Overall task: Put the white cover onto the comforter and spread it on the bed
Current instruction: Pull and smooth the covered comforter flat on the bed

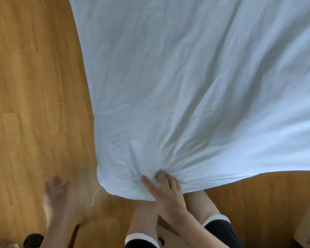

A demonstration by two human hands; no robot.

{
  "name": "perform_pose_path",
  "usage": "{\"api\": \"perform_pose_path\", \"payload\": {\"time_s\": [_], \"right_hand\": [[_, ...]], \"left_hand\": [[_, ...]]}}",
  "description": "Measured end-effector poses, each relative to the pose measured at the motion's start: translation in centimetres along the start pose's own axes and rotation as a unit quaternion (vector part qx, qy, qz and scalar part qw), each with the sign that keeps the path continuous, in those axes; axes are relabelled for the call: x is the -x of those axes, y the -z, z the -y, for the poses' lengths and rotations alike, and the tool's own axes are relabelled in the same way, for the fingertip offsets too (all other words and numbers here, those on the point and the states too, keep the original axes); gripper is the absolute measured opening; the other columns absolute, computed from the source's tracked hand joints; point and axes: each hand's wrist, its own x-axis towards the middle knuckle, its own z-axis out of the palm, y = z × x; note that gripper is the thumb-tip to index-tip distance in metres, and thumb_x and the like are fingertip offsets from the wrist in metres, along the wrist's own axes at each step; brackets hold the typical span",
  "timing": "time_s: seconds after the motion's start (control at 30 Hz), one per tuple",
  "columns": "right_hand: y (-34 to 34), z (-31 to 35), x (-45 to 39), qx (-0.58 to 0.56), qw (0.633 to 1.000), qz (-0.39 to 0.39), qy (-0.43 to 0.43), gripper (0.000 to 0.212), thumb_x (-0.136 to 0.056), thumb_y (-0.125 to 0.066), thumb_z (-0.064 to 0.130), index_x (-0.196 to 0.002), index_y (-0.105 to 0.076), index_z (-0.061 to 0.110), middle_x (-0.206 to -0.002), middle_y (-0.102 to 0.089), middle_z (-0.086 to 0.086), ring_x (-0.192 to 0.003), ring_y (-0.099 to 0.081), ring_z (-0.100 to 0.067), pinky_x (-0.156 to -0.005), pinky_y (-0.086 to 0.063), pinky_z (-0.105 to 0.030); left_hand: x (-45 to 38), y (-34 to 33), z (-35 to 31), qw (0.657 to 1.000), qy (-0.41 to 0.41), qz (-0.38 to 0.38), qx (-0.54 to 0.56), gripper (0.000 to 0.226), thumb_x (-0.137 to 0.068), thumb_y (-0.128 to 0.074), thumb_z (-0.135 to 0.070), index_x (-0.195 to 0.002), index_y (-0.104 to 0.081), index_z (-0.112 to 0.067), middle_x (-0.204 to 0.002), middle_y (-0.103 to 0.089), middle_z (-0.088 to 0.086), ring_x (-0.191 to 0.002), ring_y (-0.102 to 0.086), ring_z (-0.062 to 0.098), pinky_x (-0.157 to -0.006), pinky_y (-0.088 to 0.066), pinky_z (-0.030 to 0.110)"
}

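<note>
Floor of warm orange-brown wood planks [34, 86] fills the left side, and above its lower part the left hand [61, 199] shows only as a motion-blurred smear with a thin pale thread [95, 196] just beside it; whether it holds anything I cannot tell. To its right the wrinkled white fabric cover [195, 86] spreads wide across the upper frame. Right hand [166, 192] grips the cover's near corner, fingers curled into bunched cloth, thumb extended leftward; bare legs and dark white-trimmed shorts [220, 228] below.

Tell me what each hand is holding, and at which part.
The right hand grips the white cover near its lower corner, where the fabric bunches. The left hand is blurred and apart from the cover; it seems to hold nothing.
</note>
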Motion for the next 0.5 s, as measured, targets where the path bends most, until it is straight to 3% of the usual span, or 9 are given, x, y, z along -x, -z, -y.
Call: {"api": "perform_pose_path", "payload": {"time_s": [0.1, 0.13, 0.2, 0.23, 0.27, 0.37, 0.43, 0.47, 0.5], "right_hand": [[1.8, -1.4, 0.6, -0.054, 0.993, 0.048, 0.095, 0.058, -0.067, -0.048, 0.023, -0.124, -0.053, 0.026, -0.118, -0.048, -0.007, -0.099, -0.047, -0.025, -0.091, -0.042, -0.039], [2.6, -1.8, 0.4, -0.073, 0.990, 0.051, 0.113, 0.053, -0.066, -0.050, 0.019, -0.119, -0.058, 0.021, -0.114, -0.054, -0.008, -0.095, -0.050, -0.024, -0.088, -0.045, -0.038], [5.0, -2.9, -1.6, -0.123, 0.986, -0.006, 0.109, 0.032, -0.076, -0.053, 0.011, -0.102, -0.070, 0.012, -0.089, -0.065, -0.003, -0.073, -0.055, -0.017, -0.064, -0.051, -0.035], [6.6, -3.7, -3.2, -0.126, 0.986, -0.063, 0.092, 0.026, -0.082, -0.053, 0.010, -0.098, -0.073, 0.010, -0.078, -0.067, 0.000, -0.066, -0.057, -0.016, -0.057, -0.050, -0.033], [8.4, -4.9, -5.0, -0.104, 0.983, -0.137, 0.067, 0.025, -0.086, -0.052, 0.009, -0.097, -0.074, 0.008, -0.078, -0.069, 0.000, -0.068, -0.060, -0.017, -0.060, -0.052, -0.031], [13.7, -9.8, -9.3, -0.007, 0.951, -0.305, -0.043, 0.025, -0.089, -0.050, 0.005, -0.106, -0.068, 0.001, -0.103, -0.068, -0.011, -0.094, -0.058, -0.024, -0.084, -0.045, -0.029], [15.6, -13.7, -9.6, 0.030, 0.936, -0.340, -0.088, 0.027, -0.089, -0.050, 0.004, -0.115, -0.058, 0.003, -0.115, -0.059, -0.013, -0.103, -0.053, -0.027, -0.089, -0.041, -0.031], [15.6, -15.8, -8.9, 0.048, 0.938, -0.329, -0.096, 0.029, -0.090, -0.049, 0.007, -0.118, -0.055, 0.004, -0.121, -0.055, -0.013, -0.106, -0.052, -0.028, -0.091, -0.041, -0.033], [15.3, -18.0, -7.5, 0.069, 0.949, -0.293, -0.092, 0.030, -0.093, -0.047, 0.012, -0.121, -0.053, 0.004, -0.126, -0.053, -0.014, -0.111, -0.051, -0.031, -0.094, -0.041, -0.036]], "left_hand": [[2.6, -5.2, -7.8, 0.988, -0.150, -0.026, -0.001, 0.041, -0.096, -0.054, -0.017, -0.135, -0.045, -0.009, -0.136, -0.049, 0.013, -0.124, -0.049, 0.031, -0.099, -0.040, 0.036], [3.6, -6.5, -10.0, 0.972, -0.231, -0.048, 0.016, 0.040, -0.097, -0.054, -0.015, -0.135, -0.046, -0.006, -0.138, -0.047, 0.015, -0.126, -0.046, 0.030, -0.100, -0.038, 0.030], [5.8, -8.5, -14.1, 0.911, -0.409, -0.049, 0.011, 0.037, -0.097, -0.055, -0.014, -0.131, -0.048, -0.001, -0.140, -0.045, 0.019, -0.131, -0.042, 0.029, -0.106, -0.033, 0.019], [6.7, -9.6, -15.9, 0.878, -0.478, -0.039, 0.005, 0.036, -0.096, -0.056, -0.015, -0.129, -0.050, -0.001, -0.140, -0.045, 0.021, -0.132, -0.042, 0.030, -0.108, -0.032, 0.020], [7.5, -11.3, -18.2, 0.841, -0.540, -0.025, -0.008, 0.035, -0.095, -0.058, -0.015, -0.127, -0.053, -0.001, -0.140, -0.046, 0.023, -0.131, -0.042, 0.033, -0.110, -0.035, 0.027], [10.1, -16.6, -22.6, 0.737, -0.669, 0.050, -0.075, 0.040, -0.089, -0.062, -0.020, -0.126, -0.058, -0.004, -0.141, -0.045, 0.026, -0.129, -0.043, 0.041, -0.108, -0.036, 0.046], [9.7, -19.7, -22.2, 0.647, -0.738, 0.096, -0.165, 0.048, -0.089, -0.060, -0.032, -0.131, -0.057, -0.009, -0.146, -0.042, 0.024, -0.132, -0.042, 0.040, -0.110, -0.032, 0.050], [9.0, -21.2, -21.5, 0.619, -0.749, 0.101, -0.215, 0.053, -0.089, -0.059, -0.040, -0.135, -0.055, -0.013, -0.149, -0.039, 0.020, -0.136, -0.039, 0.038, -0.112, -0.028, 0.052], [8.2, -22.5, -20.7, 0.611, -0.744, 0.099, -0.252, 0.058, -0.089, -0.057, -0.046, -0.139, -0.051, -0.016, -0.153, -0.035, 0.017, -0.140, -0.034, 0.036, -0.114, -0.023, 0.053]]}}
